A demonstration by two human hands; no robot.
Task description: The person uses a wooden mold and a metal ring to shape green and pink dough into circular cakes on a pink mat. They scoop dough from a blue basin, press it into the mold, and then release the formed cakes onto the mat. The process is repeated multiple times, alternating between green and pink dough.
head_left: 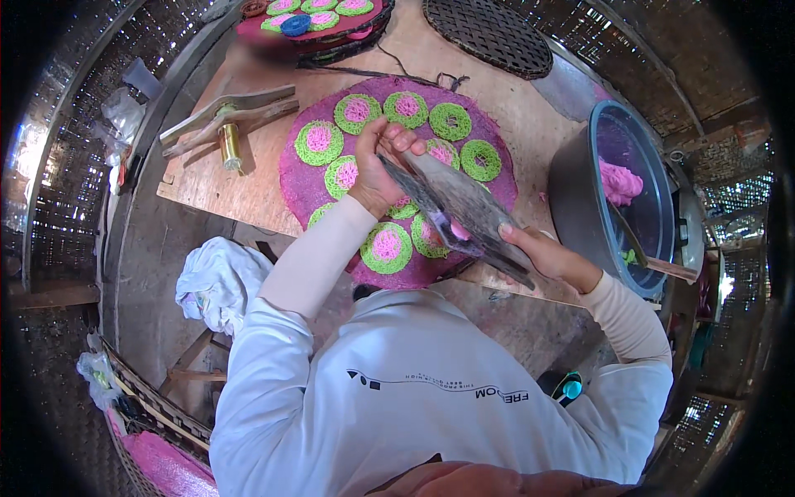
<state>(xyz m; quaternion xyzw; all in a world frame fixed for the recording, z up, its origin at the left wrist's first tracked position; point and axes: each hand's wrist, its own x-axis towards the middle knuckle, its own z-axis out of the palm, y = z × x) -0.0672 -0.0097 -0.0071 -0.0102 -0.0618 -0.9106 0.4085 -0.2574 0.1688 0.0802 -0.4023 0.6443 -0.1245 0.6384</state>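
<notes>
Between my hands is a wooden press made of two long grey boards, held slantwise over the work. My left hand closes around its far left end, and my right hand grips the near right end. A bit of pink dough shows between the boards. Below lies a round purple cloth carrying several lacy green rounds, most with pink strands piled in the middle, such as one green-and-pink round. The press and my hands hide some of them.
Another wooden press with a brass-coloured cylinder lies to the left. A dark tub at right holds pink dough and a wooden stick. At the back are a filled round tray and a woven tray. A white cloth hangs left.
</notes>
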